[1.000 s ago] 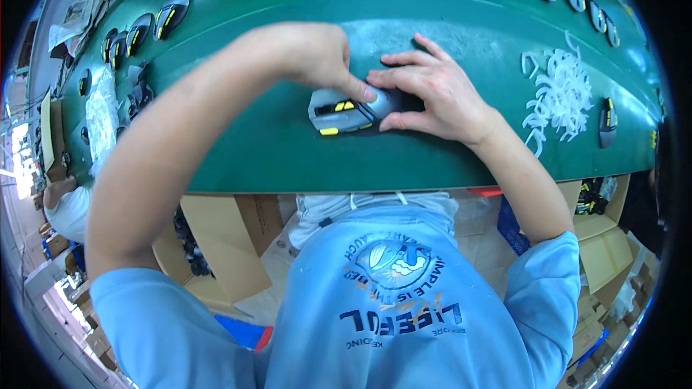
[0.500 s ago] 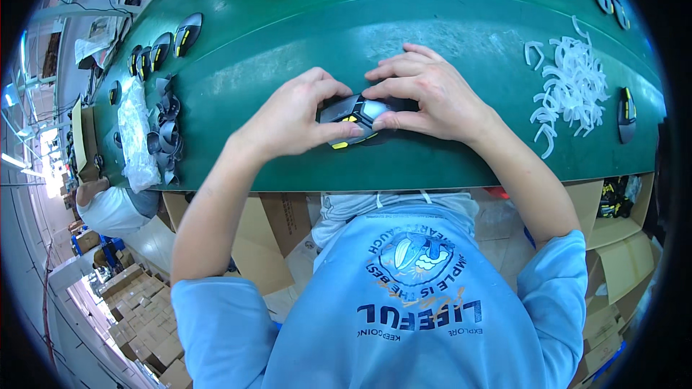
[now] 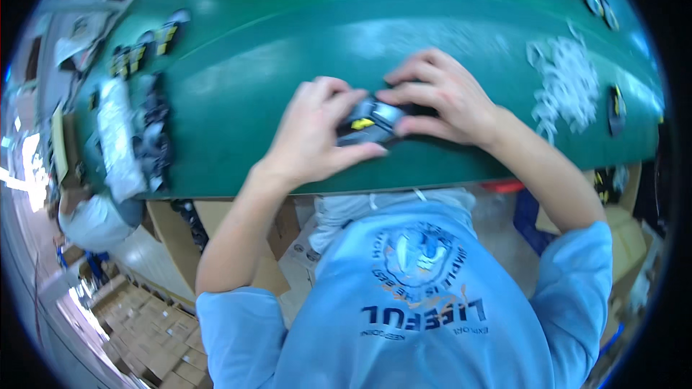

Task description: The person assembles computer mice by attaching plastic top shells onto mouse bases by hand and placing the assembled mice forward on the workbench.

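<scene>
Between my two hands, low over the green table, is a palm-sized, rounded grey and black moulded piece with yellow patches. My left hand grips its left end, with the thumb along the near side. My right hand holds the right end, fingers bent over the top and thumb at the near edge. Fingers cover part of the piece, and the picture is blurred. On the right lies a heap of white curved strips. A similar dark piece with yellow rests beyond the heap.
Similar pieces stand at the far left, more along the far edge. A clear plastic bag and dark curved parts lie at the left. Cardboard boxes stand below the near edge. Another person is at the left.
The piece has turned and shifted slightly to the right in my hands. My left hand has moved right with it, its thumb now reaching further along the near side. The whole view has tilted slightly.
</scene>
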Motion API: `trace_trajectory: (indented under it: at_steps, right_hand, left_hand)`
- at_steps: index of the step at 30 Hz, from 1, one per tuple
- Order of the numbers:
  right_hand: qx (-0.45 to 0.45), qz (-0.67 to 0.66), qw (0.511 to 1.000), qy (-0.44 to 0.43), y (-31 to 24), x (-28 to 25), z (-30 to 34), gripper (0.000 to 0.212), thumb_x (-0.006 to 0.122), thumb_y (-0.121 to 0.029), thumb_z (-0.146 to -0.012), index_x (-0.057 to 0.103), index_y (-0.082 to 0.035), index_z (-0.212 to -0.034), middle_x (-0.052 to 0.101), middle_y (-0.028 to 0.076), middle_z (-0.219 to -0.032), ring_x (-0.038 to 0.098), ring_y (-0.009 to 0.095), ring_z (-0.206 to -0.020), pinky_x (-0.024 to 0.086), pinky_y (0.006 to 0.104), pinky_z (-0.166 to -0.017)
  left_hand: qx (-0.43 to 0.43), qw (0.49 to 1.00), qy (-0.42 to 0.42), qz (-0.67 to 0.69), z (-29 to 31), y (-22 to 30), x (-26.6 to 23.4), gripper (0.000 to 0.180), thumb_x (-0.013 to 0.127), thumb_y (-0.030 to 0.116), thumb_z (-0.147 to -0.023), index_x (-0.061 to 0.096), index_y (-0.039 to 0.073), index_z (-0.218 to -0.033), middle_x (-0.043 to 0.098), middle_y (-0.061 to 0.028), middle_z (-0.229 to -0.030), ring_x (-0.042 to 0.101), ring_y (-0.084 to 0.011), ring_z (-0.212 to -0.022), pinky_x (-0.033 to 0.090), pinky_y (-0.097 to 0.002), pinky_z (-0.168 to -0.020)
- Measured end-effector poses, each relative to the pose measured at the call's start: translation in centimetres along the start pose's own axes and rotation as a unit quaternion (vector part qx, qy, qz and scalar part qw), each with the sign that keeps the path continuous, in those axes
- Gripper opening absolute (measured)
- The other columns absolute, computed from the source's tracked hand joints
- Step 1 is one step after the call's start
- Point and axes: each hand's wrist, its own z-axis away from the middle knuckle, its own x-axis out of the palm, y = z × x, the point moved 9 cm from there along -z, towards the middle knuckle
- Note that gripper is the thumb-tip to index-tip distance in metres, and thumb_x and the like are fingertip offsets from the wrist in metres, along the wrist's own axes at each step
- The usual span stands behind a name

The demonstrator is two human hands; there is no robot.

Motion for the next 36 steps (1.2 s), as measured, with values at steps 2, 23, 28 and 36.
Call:
trace_trajectory:
  at_steps: [2, 23, 28, 36]
  right_hand:
    - [0.014, 0.021, 1.000, -0.008, 0.1, 0.0, 0.9, 0.060, 0.087, -0.047, -0.083, 0.077, -0.014, -0.132, 0.077, 0.007, -0.126, 0.063, 0.037, -0.125, 0.051, 0.0495, -0.110]
    - [0.064, 0.007, 0.998, -0.016, 0.7, 0.0, 2.4, 0.067, 0.093, -0.039, -0.073, 0.073, -0.001, -0.125, 0.072, 0.014, -0.123, 0.058, 0.043, -0.126, 0.050, 0.0534, -0.108]
    - [0.058, 0.018, 0.998, -0.031, 0.0, -0.9, 1.8, 0.064, 0.092, -0.039, -0.073, 0.075, -0.005, -0.124, 0.072, 0.013, -0.118, 0.060, 0.040, -0.119, 0.050, 0.0511, -0.106]
    - [0.043, -0.005, 0.999, 0.013, -0.5, -1.4, -0.4, 0.055, 0.088, -0.040, -0.084, 0.077, -0.011, -0.130, 0.074, 0.010, -0.121, 0.062, 0.036, -0.123, 0.053, 0.0472, -0.107]
  left_hand:
    - [0.008, 1.000, -0.011, 0.028, -0.3, 0.0, 0.4, 0.082, 0.096, 0.055, -0.077, 0.073, 0.001, -0.134, 0.066, -0.0194, -0.128, 0.062, -0.0385, -0.121, 0.051, -0.0484, -0.105]
    - [-0.293, 0.861, -0.384, 0.159, -7.2, -4.5, 7.6, 0.088, 0.095, 0.066, -0.075, 0.075, 0.003, -0.133, 0.076, -0.0159, -0.135, 0.077, -0.0247, -0.108, 0.064, -0.0351, -0.085]
    - [-0.297, 0.862, -0.381, 0.151, -6.7, -3.3, 7.1, 0.083, 0.094, 0.066, -0.079, 0.078, -0.002, -0.123, 0.079, -0.0190, -0.125, 0.079, -0.0259, -0.109, 0.067, -0.0398, -0.093]
    - [-0.215, 0.930, -0.298, -0.004, -7.3, -2.6, -0.1, 0.065, 0.091, 0.059, -0.086, 0.076, 0.001, -0.111, 0.077, -0.0119, -0.093, 0.071, -0.0210, -0.082, 0.059, -0.0379, -0.074]
